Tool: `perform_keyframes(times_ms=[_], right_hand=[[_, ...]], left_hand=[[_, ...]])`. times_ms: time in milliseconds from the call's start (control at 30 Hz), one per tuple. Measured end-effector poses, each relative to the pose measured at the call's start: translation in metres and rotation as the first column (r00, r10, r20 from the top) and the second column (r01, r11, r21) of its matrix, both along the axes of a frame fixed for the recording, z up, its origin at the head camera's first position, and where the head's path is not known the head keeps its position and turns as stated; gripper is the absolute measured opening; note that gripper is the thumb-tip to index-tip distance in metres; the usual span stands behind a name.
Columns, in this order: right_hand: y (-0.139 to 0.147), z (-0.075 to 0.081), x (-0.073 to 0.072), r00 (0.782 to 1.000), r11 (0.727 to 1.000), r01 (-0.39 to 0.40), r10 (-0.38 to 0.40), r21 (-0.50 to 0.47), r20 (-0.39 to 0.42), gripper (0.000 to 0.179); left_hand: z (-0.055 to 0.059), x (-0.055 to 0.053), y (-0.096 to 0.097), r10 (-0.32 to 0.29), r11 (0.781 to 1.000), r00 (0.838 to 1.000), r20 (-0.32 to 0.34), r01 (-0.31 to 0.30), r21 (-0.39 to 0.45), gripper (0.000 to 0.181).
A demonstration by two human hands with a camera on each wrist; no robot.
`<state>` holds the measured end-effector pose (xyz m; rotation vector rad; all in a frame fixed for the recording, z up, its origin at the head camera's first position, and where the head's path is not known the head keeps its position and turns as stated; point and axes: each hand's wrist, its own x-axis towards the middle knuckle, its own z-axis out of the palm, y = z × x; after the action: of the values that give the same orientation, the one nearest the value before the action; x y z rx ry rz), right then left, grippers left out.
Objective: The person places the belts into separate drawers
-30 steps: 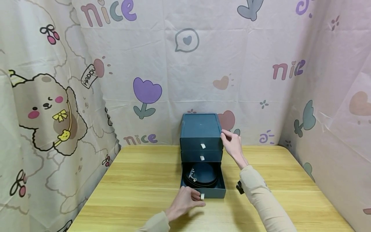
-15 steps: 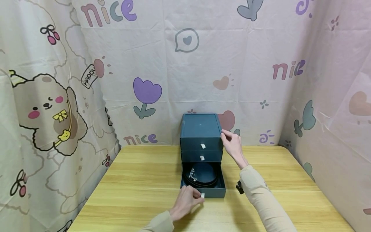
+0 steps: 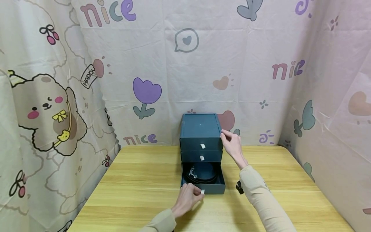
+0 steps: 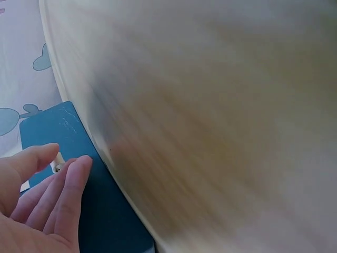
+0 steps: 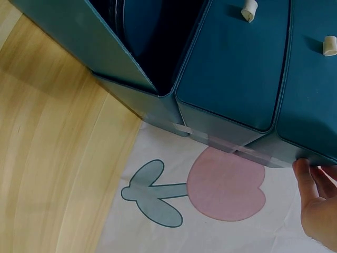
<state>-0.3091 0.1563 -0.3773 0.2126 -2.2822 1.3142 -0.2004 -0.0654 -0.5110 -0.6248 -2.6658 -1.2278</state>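
Note:
A dark teal drawer box (image 3: 201, 126) stands at the back of the table. Its bottom drawer (image 3: 214, 189) is pulled out. Inside lies a black coiled band (image 3: 203, 181) with shiny silver pieces (image 3: 192, 172); its exact kind is unclear. My left hand (image 3: 186, 199) pinches the drawer's small white pull tab (image 3: 202, 191) between thumb and fingers, and the left wrist view shows the tab (image 4: 58, 162) between the fingertips. Against the box's upper right side rest the fingertips of my right hand (image 3: 233, 144), also visible in the right wrist view.
The two upper drawers are closed, each with a white tab (image 3: 203, 146). A wooden table (image 3: 139, 180) carries the box. Printed cloth (image 3: 200, 71) hangs behind it and at both sides.
My left fingers have closed on the white tab, and the bottom drawer has slid slightly inward along with the hand. The right hand keeps its place on the box.

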Motion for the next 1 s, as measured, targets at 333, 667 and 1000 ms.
perform_keyframes(times_ms=[333, 667, 1000], right_hand=[[0.001, -0.001, 0.000, 1.000, 1.000, -0.003, 0.003, 0.000, 0.002, 0.035], [0.000, -0.001, 0.000, 1.000, 1.000, -0.007, 0.007, -0.006, 0.008, 0.035], [0.000, -0.002, 0.000, 1.000, 1.000, -0.007, 0.007, -0.010, 0.004, 0.035]], left_hand=[[-0.001, -0.008, 0.003, 0.022, 1.000, 1.000, 0.002, -0.022, 0.018, 0.006], [-0.002, -0.020, 0.004, 0.055, 0.996, 0.998, 0.012, -0.056, 0.073, 0.007], [-0.001, -0.028, 0.008, 0.079, 0.992, 0.996, 0.042, -0.083, 0.098, 0.012]])
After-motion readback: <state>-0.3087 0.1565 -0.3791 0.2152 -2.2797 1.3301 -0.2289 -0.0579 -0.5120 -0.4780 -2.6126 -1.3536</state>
